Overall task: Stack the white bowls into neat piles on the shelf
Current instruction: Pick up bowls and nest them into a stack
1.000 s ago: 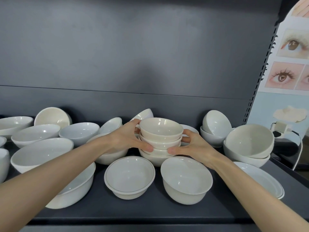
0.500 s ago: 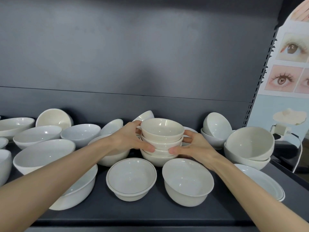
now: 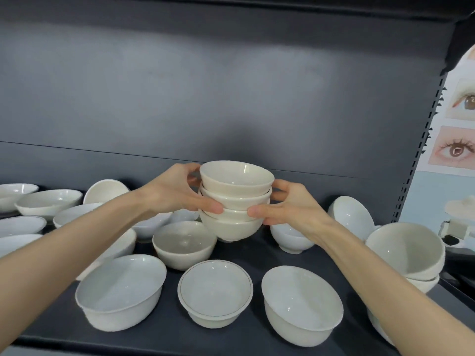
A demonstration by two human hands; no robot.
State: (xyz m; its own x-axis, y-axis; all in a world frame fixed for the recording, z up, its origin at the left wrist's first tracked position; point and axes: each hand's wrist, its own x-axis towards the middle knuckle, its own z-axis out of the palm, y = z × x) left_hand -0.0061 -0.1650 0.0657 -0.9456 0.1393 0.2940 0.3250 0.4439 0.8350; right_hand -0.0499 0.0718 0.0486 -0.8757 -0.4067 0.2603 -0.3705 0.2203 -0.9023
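A pile of several cream-white bowls [image 3: 235, 201] hangs in the air above the dark shelf [image 3: 169, 327], near its back wall. My left hand [image 3: 177, 194] grips the pile's left side with thumb in front and fingers behind. My right hand [image 3: 288, 205] grips the right side the same way. Under the lifted pile a single cream bowl [image 3: 183, 244] stands on the shelf. Loose white bowls lie all round: a wide one [image 3: 120, 290] front left, a rimmed one [image 3: 214, 292] front middle, a deep one [image 3: 300, 304] front right.
More bowls crowd the left back [image 3: 48, 201], some tilted on their sides. A tilted bowl [image 3: 350, 215] and a nested pair [image 3: 408, 250] sit at the right by the slotted upright [image 3: 421, 150]. A poster with eyes [image 3: 455, 147] hangs beyond.
Both hands have raised the pile of bowls off the shelf and upward. A cream bowl that was hidden behind and below it now shows.
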